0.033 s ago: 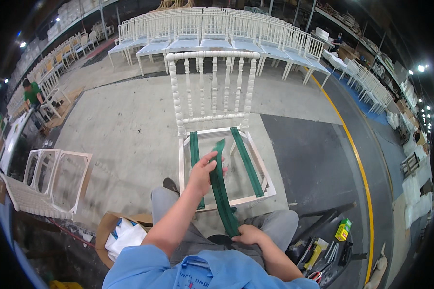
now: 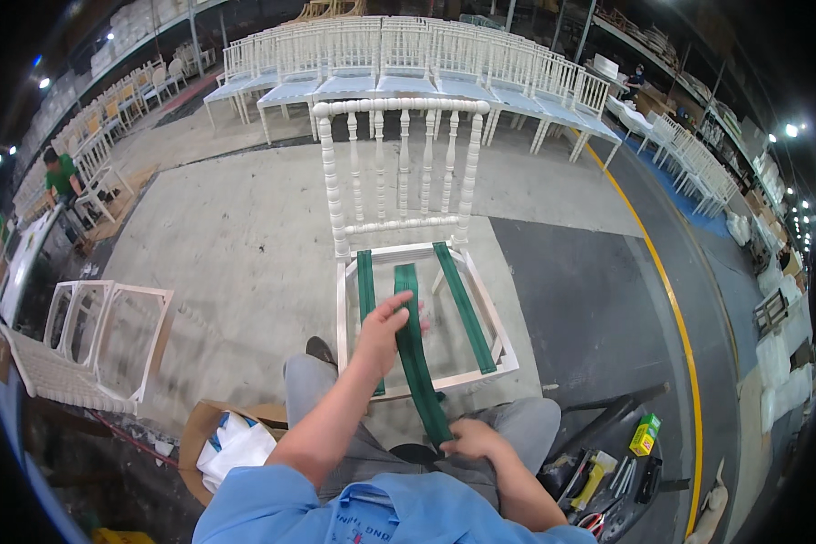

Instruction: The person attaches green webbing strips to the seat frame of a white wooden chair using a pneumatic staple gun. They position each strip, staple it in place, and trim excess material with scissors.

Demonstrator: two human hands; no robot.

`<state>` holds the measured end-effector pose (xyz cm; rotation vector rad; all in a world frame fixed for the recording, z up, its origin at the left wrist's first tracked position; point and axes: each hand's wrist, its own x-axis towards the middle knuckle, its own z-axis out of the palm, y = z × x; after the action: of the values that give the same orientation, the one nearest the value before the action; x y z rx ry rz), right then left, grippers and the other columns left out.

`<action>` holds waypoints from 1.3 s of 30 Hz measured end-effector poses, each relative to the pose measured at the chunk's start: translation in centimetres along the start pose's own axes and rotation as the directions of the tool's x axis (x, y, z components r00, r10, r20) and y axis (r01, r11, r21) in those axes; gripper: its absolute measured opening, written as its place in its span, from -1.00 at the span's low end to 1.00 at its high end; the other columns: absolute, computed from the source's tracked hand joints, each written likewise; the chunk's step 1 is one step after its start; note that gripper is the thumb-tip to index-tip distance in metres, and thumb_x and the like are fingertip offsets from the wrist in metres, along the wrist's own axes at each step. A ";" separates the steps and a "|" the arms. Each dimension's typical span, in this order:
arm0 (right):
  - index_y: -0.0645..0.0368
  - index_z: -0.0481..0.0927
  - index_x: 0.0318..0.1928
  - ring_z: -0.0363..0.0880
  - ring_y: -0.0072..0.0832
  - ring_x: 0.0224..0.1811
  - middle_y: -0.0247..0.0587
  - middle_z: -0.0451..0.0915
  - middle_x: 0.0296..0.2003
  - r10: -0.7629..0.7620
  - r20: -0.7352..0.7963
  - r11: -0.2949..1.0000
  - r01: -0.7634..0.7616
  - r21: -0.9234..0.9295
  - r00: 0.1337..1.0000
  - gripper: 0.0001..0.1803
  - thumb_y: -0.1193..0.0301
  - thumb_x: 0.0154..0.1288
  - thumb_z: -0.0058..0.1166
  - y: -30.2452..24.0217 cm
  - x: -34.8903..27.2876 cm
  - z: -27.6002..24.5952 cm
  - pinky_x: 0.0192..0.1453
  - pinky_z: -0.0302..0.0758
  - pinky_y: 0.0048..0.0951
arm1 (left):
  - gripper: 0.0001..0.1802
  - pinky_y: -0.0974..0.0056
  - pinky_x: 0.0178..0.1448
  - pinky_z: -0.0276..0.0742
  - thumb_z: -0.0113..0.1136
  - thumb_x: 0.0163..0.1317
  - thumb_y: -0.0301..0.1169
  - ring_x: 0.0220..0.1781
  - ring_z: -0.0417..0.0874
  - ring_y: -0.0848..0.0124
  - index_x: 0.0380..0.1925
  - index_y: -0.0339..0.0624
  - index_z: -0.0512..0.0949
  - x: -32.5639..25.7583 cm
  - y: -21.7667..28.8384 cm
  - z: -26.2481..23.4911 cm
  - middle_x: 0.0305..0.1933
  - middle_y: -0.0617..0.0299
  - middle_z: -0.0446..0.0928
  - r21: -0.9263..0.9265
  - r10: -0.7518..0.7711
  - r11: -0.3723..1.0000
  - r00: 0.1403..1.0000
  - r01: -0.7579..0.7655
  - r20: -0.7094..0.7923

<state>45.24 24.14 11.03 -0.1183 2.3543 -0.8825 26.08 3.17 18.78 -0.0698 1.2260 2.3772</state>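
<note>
A white chair with turned spindles in its back stands in front of me, its seat an open frame. Two green webbing straps run front to back across it, one on the left and one on the right. Over the seat opening my left hand grips a third green webbing strap near its far end, the thumb on top and fingers behind. The strap slopes down toward my lap. There my right hand has its fingers closed on the near end.
At right lies a dark surface with hand tools and a small yellow-green box. A cardboard box holds white material. Left of me a chair lies tipped over. Rows of white chairs stand behind; a person in green works far left.
The strap's far end, twisted and tilted to the right before, now stands straight and flat above my left hand. Both hands have shifted only slightly.
</note>
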 end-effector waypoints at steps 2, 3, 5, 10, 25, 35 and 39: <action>0.34 0.57 0.30 0.72 -0.29 0.00 -0.04 0.76 -0.04 0.103 -0.146 0.931 -0.043 0.363 0.984 -0.42 0.17 0.46 0.21 0.5 -0.4 -2.3 0.15 0.59 -0.21 | -0.62 0.13 0.14 0.68 -0.01 0.49 -0.59 0.04 0.74 0.19 0.25 -0.23 0.54 -1.9 -1.6 0.5 0.16 0.12 0.64 0.069 0.051 0.996 0.997 -0.054 0.053; 0.33 0.61 0.24 0.72 -0.32 -0.07 -0.09 0.76 -0.11 0.021 -0.249 0.834 0.120 0.538 0.968 -0.47 0.16 0.49 0.19 0.1 0.4 -3.2 0.12 0.60 -0.24 | -0.66 0.22 0.10 0.66 0.00 0.50 -0.57 -0.01 0.73 0.29 0.19 -0.22 0.59 -3.1 -2.8 0.8 0.09 0.15 0.67 0.131 0.029 0.991 0.998 -0.038 0.063; 0.28 0.67 0.13 0.70 -0.38 -0.17 -0.19 0.74 -0.21 0.101 -0.300 0.551 0.198 0.811 0.949 -0.56 0.15 0.52 0.18 -0.9 1.5 -4.9 0.04 0.59 -0.32 | -0.71 0.34 0.10 0.59 0.02 0.48 -0.59 -0.04 0.69 0.45 0.05 -0.24 0.68 -5.6 -5.6 1.4 -0.03 0.22 0.70 0.277 0.022 0.960 0.998 -0.039 0.065; 0.09 0.67 -0.22 0.48 -0.63 -0.46 -0.48 0.58 -0.45 0.167 -0.313 0.340 0.244 0.908 0.935 -0.74 0.17 0.53 0.20 -3.2 3.5 -7.0 -0.29 0.42 -0.56 | -0.75 0.43 0.09 0.48 0.04 0.44 -0.61 -0.08 0.59 0.58 -0.07 -0.28 0.71 -8.1 -10.3 1.5 -0.17 0.29 0.70 0.559 0.061 0.811 0.975 -0.174 0.214; 0.06 0.67 -0.09 0.59 -0.67 -0.40 -0.48 0.70 -0.31 0.424 -0.366 0.291 0.258 0.921 0.828 -0.88 0.33 0.48 0.24 2.6 1.5 -3.6 -0.39 0.41 -0.55 | -0.63 -0.07 0.05 0.63 0.16 0.39 -0.12 0.00 0.73 0.00 0.06 -0.08 0.56 -1.0 -14.4 -2.0 -0.04 0.00 0.70 0.942 0.024 -0.170 0.955 -0.289 0.297; 0.06 0.68 -0.17 0.41 -0.78 -0.45 -0.61 0.58 -0.43 0.254 -0.426 0.352 0.327 0.877 0.869 -0.88 0.31 0.51 0.22 1.9 3.0 -3.0 -0.38 0.29 -0.61 | -0.64 -0.11 0.08 0.62 0.18 0.39 -0.11 0.03 0.71 -0.08 0.02 -0.10 0.58 -4.5 -14.4 -2.4 -0.05 -0.05 0.70 0.954 -0.243 -0.201 0.955 -0.221 0.170; 0.08 0.68 -0.19 0.38 -0.80 -0.46 -0.62 0.57 -0.43 0.230 -0.407 0.361 0.311 0.879 0.884 -0.89 0.34 0.51 0.23 1.0 2.6 -3.0 -0.38 0.27 -0.63 | -0.54 -0.06 0.08 0.60 0.20 0.43 -0.02 0.02 0.73 0.04 0.15 -0.07 0.58 -5.2 -14.4 -3.4 -0.03 -0.01 0.72 0.978 -0.257 0.008 0.945 -0.207 0.202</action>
<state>41.61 25.88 10.80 0.5967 1.7918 -2.3949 36.18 5.67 7.12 0.7537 2.3707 0.7639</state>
